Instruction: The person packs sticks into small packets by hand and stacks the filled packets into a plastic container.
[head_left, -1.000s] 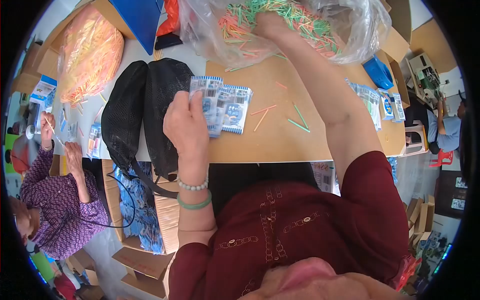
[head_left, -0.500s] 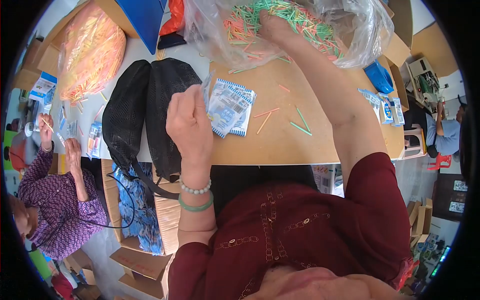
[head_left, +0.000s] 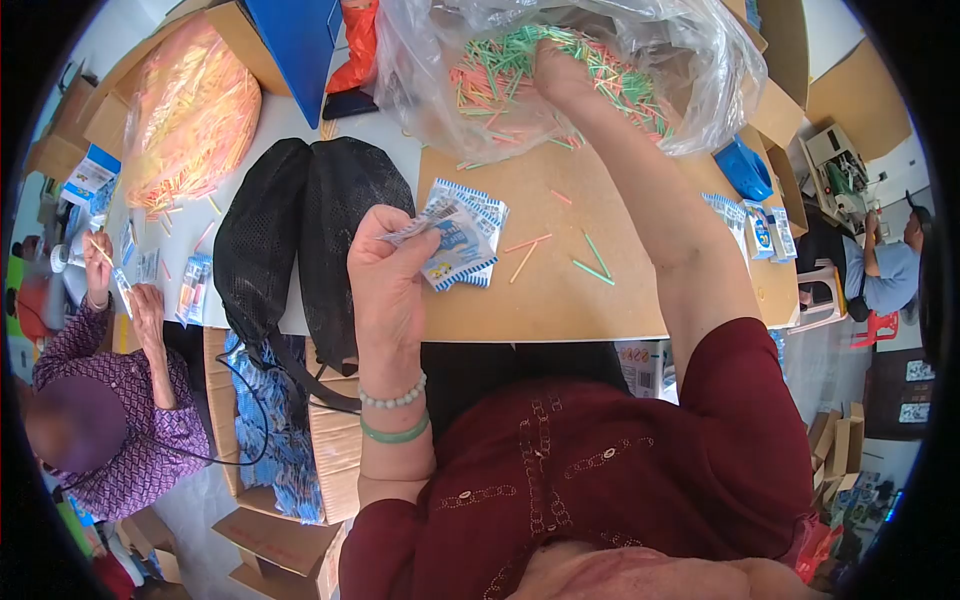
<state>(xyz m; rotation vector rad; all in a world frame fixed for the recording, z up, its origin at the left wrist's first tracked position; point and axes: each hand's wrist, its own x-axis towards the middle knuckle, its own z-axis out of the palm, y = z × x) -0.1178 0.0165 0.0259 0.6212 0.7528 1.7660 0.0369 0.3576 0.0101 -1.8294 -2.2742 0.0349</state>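
Observation:
My left hand [head_left: 395, 250], with a bead bracelet and a green bangle at the wrist, pinches a small blue-and-white printed packet [head_left: 460, 245] by its edge. More such packets [head_left: 490, 272] lie beneath it on the table. My right hand [head_left: 563, 75] reaches into a large clear plastic bag [head_left: 415, 85] at the far side. Thin green, pink and yellow sticks [head_left: 495, 65] fill that bag. Its fingers are sunk among the sticks and hidden. A few loose sticks [head_left: 592, 272] lie on the tan tabletop [head_left: 560, 315] between my arms.
Left of my hand sits a black mesh bag [head_left: 350, 200]. Beyond it stands another bag of sticks [head_left: 195, 110]. A co-worker in a purple patterned shirt [head_left: 120, 350] handles sticks at the left. Blue packets fill a carton [head_left: 340, 440] below the table. A blue container [head_left: 742, 165] is at right.
My left hand has turned its palm side inward, bringing the packet's printed face into view over the others. My right hand stays in the bag, slightly shifted. The whole view has shifted a little.

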